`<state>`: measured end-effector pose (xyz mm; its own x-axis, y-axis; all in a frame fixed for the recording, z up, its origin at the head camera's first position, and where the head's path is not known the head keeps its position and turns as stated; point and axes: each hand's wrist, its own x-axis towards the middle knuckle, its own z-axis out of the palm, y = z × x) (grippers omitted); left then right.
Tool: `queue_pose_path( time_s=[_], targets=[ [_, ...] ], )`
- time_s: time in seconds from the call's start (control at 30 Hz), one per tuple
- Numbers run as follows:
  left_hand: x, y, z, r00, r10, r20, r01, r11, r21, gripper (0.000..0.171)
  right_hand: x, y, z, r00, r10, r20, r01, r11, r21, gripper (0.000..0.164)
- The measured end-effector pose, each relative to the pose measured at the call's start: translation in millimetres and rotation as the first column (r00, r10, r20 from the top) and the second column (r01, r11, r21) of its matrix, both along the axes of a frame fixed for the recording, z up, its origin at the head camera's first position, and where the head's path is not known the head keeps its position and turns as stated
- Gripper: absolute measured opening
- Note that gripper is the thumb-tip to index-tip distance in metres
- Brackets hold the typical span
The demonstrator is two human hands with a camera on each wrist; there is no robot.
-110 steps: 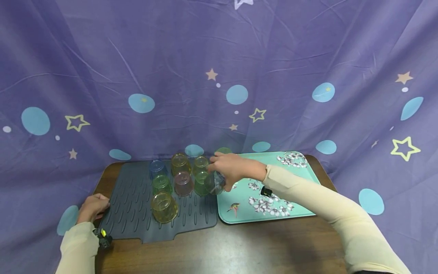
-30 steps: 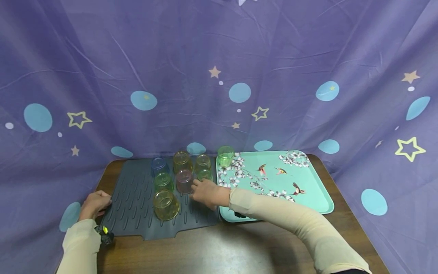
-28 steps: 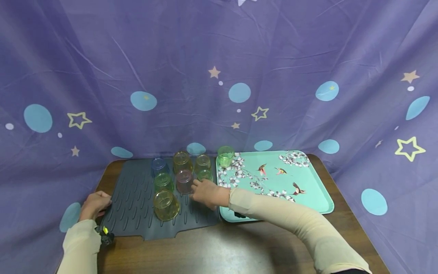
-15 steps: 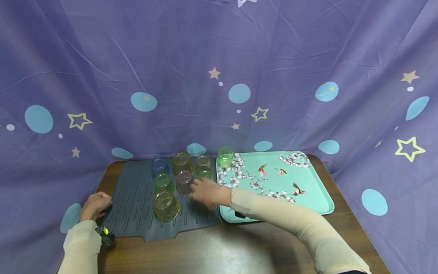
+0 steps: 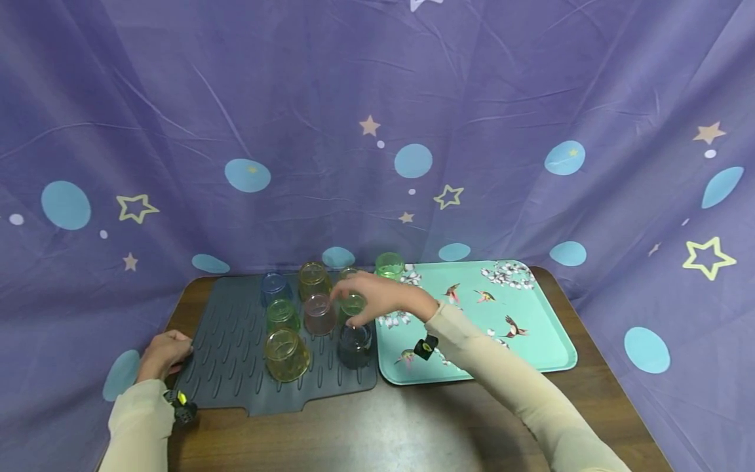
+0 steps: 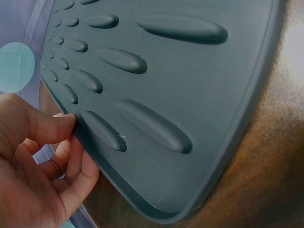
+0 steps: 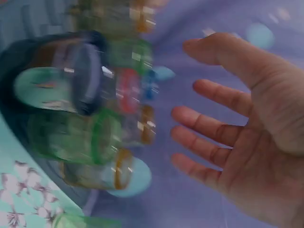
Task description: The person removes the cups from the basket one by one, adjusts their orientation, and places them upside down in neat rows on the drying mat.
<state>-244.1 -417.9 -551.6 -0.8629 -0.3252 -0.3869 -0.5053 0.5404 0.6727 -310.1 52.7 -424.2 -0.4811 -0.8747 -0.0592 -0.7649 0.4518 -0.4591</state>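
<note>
My left hand [image 5: 164, 354] pinches the left edge of the grey drying mat [image 6: 190, 85], thumb on the rim. My right hand [image 5: 377, 295] hovers over the mat's right side. Its fingers [image 7: 209, 128] are spread and hold nothing. Just below it a dark grey glass [image 5: 356, 345] stands upside down at the mat's right front. Behind that are a green glass [image 5: 352, 303] and a yellow one, partly hidden by the hand. Left of them stand a pink glass [image 5: 320, 314], an amber glass [image 5: 314, 282], a blue glass [image 5: 275, 288], a green glass [image 5: 282, 317] and a large yellow glass [image 5: 286, 355].
A mint tray [image 5: 472, 367] with birds and blossoms lies right of the mat. A bright green glass [image 5: 389, 265] stands at its back left corner. Both rest on a wooden table [image 5: 377, 426], with a purple curtain [image 5: 295, 131] behind.
The right hand first held a clear-looking glass near the tray edge, then lowered to the mat. Now it has let go and risen away, leaving the dark grey glass there. The left hand stays put.
</note>
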Motion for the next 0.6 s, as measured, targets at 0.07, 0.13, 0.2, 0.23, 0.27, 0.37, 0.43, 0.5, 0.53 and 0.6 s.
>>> queue_pose_path(
  time_s=[0.07, 0.13, 0.2, 0.23, 0.27, 0.37, 0.43, 0.5, 0.53, 0.6],
  targets=[
    [-0.1, 0.0, 0.7, 1.0, -0.002, 0.0, 0.002, 1.0, -0.001, 0.007, -7.6, 10.5, 6.2, 0.998, -0.017, 0.066, 0.025, 0.993, -0.118, 0.055],
    [-0.3, -0.2, 0.9, 1.0, -0.003, -0.001, 0.003, 1.0, -0.001, 0.007, -14.6, 20.7, 10.4, 0.992, -0.064, 0.112, 0.086, 0.974, -0.211, 0.055],
    [-0.7, -0.7, 0.5, 1.0, -0.003, -0.005, 0.003, 1.0, -0.001, 0.008, -22.7, 30.8, 10.8, 0.982, -0.126, 0.14, 0.162, 0.946, -0.283, 0.056],
    [-0.9, -0.9, 0.2, 1.0, -0.004, -0.006, 0.004, 1.0, 0.0, 0.008, -26.7, 35.8, 10.1, 0.974, -0.159, 0.16, 0.203, 0.927, -0.316, 0.057],
    [-1.0, -0.9, -0.1, 1.0, -0.004, -0.007, 0.004, 1.0, 0.0, 0.008, -31.4, 40.4, 8.1, 0.966, -0.191, 0.174, 0.242, 0.906, -0.347, 0.057],
    [-1.9, -1.0, -0.6, 1.0, 0.0, -0.002, 0.0, 1.0, 0.004, 0.008, -46.2, 53.7, -3.6, 0.937, -0.269, 0.224, 0.343, 0.834, -0.431, 0.059],
    [-2.0, -0.8, -0.5, 1.0, 0.004, 0.004, -0.004, 1.0, 0.006, 0.008, -54.1, 62.2, -12.9, 0.912, -0.308, 0.27, 0.404, 0.782, -0.475, 0.062],
    [-1.8, -0.7, -0.3, 1.0, 0.012, 0.01, -0.012, 1.0, 0.005, 0.008, -61.5, 69.8, -23.9, 0.889, -0.34, 0.306, 0.455, 0.73, -0.51, 0.064],
    [-1.5, -0.5, 0.0, 1.0, 0.013, 0.012, -0.013, 1.0, 0.006, 0.008, -64.3, 73.3, -29.0, 0.879, -0.347, 0.327, 0.475, 0.705, -0.526, 0.066],
    [-0.7, -0.3, 0.8, 1.0, 0.011, 0.012, -0.011, 1.0, 0.008, 0.007, -68.0, 79.8, -37.6, 0.856, -0.355, 0.375, 0.514, 0.658, -0.55, 0.069]
  ],
)
